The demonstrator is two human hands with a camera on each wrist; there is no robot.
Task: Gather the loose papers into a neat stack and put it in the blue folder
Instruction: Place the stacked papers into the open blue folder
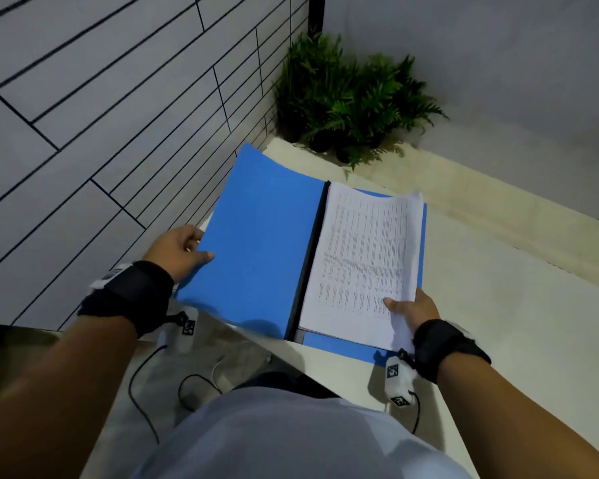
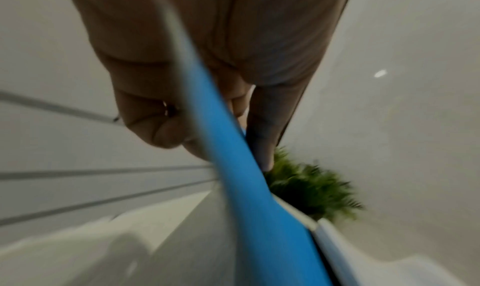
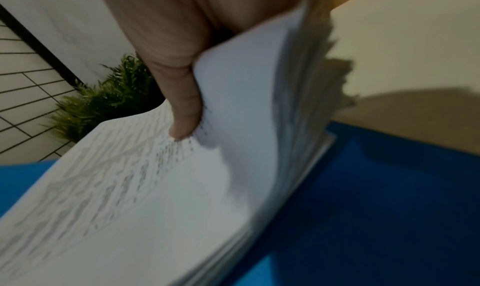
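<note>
The blue folder (image 1: 256, 243) lies open at the near left corner of the pale table (image 1: 498, 305), its left cover raised off the table. My left hand (image 1: 177, 250) pinches that cover's left edge (image 2: 226, 146), thumb on top. A stack of printed papers (image 1: 363, 261) rests on the folder's right half, against the black spine (image 1: 310, 257). My right hand (image 1: 412, 309) grips the stack's near right corner, thumb on the top sheet (image 3: 184, 113), bending the right edge of the papers (image 3: 259, 105) upward. The folder's right inside (image 3: 363, 208) shows beside the stack.
A leafy green plant (image 1: 346, 98) stands at the table's far corner against a tiled wall (image 1: 101, 108) and a plain wall. Cables and a small dark device (image 1: 191, 395) lie on the floor below the table's near edge.
</note>
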